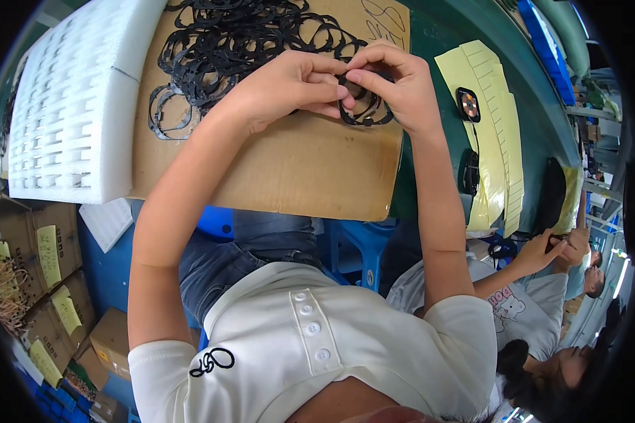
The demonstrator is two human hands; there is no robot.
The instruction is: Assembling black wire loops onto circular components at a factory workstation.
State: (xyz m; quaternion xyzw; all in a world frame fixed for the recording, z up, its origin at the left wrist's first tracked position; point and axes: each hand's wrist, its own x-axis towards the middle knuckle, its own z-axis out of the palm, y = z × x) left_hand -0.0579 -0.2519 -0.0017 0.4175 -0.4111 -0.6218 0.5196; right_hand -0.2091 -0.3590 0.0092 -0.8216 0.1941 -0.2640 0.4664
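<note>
Head view shows both hands up close together over a brown card (pixel 296 169). The left hand (pixel 289 88) and the right hand (pixel 395 81) meet at the fingertips, and a thin black ring (pixel 363 106) sits between them. The left fingers pinch one side of the ring and the right fingers pinch the other side, so both hands are closed on it. Part of the ring hangs down below the right hand, just above the card. The ring is flat, skinny and dark, with a wavy edge. A big heap of rings (pixel 240 39) like it lies on the card behind the hands, all tangled up. White foam (pixel 70 106) sits to the left of the card. Yellow sheets (pixel 497 120) lie to the right on the green table (pixel 437 42).
</note>
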